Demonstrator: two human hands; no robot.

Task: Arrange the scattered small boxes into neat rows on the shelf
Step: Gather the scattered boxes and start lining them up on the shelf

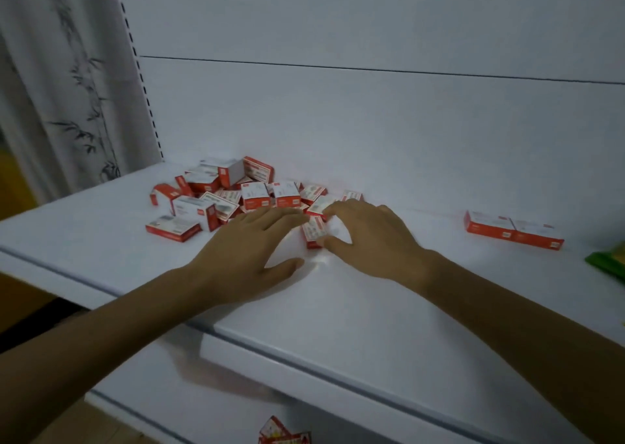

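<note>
Boxes (236, 196), red and white, lie in a messy heap near the back left corner of the shelf (338, 308). One box (313, 232) sits just in front of the heap, right between both hands. Its long side runs from the back edge toward the front edge, tipped a little. The right hand (368, 240) is curled round it, thumb at its near end. The left hand (250, 240) is flat with straight fingers, and its tips touch the box's left side. A neat pair (514, 230) waits well off toward the right edge, so I think the right hand, being nearer, should carry this box that way.
</note>
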